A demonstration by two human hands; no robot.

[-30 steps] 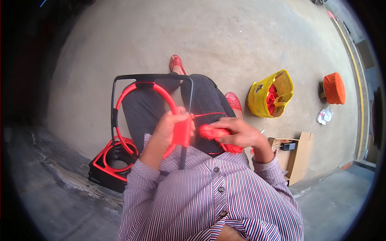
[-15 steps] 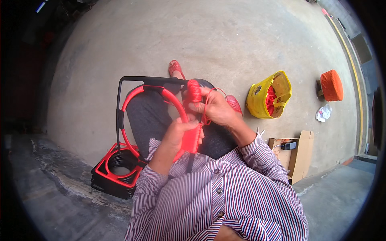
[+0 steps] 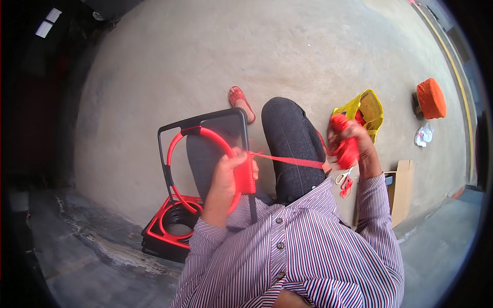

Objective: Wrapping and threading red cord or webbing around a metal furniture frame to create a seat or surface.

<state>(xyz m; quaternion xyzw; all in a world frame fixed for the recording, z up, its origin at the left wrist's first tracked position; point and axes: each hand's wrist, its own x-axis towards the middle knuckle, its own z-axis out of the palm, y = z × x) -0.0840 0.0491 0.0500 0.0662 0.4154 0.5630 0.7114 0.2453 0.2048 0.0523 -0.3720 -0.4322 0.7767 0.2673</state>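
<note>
Black frame [image 3: 245, 128] w/ red ring [image 3: 220, 140], over L thigh [image 3: 199, 159], long axis running out from torso [image 3: 287, 246], top bar [image 3: 205, 118] pointing away, L hand [image 3: 225, 173] clamped on red-wrapped R side [image 3: 243, 180], R hand [image 3: 362, 139] clutching blurred red cord bundle [image 3: 345, 152], red strand [image 3: 295, 161] stretched between.

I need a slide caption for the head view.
Left hand grips red wrapping on a black frame; right hand holds red cord.
</note>
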